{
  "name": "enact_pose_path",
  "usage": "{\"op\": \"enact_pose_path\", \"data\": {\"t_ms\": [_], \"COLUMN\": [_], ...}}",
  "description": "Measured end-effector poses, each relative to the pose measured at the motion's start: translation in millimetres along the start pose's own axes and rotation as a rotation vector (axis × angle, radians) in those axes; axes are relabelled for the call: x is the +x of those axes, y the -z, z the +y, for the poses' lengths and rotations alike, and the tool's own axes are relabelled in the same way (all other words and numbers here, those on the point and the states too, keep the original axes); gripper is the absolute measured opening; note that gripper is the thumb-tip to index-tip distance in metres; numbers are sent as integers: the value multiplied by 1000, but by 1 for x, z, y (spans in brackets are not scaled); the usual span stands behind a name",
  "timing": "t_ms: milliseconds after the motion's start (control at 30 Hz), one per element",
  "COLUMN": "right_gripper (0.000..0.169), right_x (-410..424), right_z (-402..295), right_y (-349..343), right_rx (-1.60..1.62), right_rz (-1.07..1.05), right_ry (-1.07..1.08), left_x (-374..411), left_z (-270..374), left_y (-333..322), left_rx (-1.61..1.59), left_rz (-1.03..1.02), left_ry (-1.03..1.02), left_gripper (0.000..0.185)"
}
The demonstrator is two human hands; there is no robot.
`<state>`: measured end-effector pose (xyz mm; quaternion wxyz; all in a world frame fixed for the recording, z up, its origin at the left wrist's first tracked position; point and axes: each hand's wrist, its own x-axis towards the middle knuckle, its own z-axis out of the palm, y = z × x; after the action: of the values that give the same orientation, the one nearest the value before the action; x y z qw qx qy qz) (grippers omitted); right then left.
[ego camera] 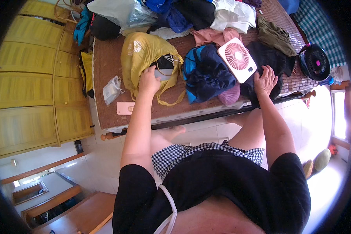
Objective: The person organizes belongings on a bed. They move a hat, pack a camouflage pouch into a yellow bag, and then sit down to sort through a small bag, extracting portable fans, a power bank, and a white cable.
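Observation:
My left hand [149, 79] is at the mouth of a yellow fabric bag [146, 48], its fingertips on a grey and black thing [163, 70] inside; whether it grips this cannot be told. White cords show in the bag's opening. My right hand [265, 80] rests with fingers spread on dark cloth [256, 55]. Between the hands lie a navy and light-blue drawstring bag [209, 76] and a white fan with a pink grille [238, 58], which leans on that bag and the dark cloth. A mauve rounded cloth item [230, 95] sits below the fan.
A pink phone-like case [125, 108] and a small clear plastic packet [111, 90] lie left on the brown woven mat [105, 63]. Heaped clothes [193, 14] and a white plastic bag [114, 11] fill the far side. A black round fan [314, 62] stands right; yellow wooden cabinets [23, 58] are left.

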<state>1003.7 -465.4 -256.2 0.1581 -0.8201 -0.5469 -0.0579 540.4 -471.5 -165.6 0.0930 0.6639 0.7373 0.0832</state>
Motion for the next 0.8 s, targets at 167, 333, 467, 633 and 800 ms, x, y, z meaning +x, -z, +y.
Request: {"op": "enact_pose_path", "data": {"t_ms": [167, 333, 467, 633, 800], "right_gripper": [46, 46, 47, 47, 47], "right_x": [-1, -1, 0, 1, 0], "right_z": [1, 0, 0, 1, 3], "right_y": [2, 3, 1, 2, 0], "right_rx": [6, 5, -2, -9, 23], "right_rz": [6, 9, 14, 2, 9], "right_ry": [1, 0, 5, -13, -14], "left_x": [-14, -62, -85, -102, -141], "left_z": [9, 14, 19, 28, 60], "left_y": [16, -9, -31, -26, -1], "left_rx": [100, 224, 59, -316, -1480], "left_rz": [-224, -2, 62, 183, -123], "left_ry": [11, -185, -182, -9, 381], "left_gripper": [69, 60, 29, 32, 36]}}
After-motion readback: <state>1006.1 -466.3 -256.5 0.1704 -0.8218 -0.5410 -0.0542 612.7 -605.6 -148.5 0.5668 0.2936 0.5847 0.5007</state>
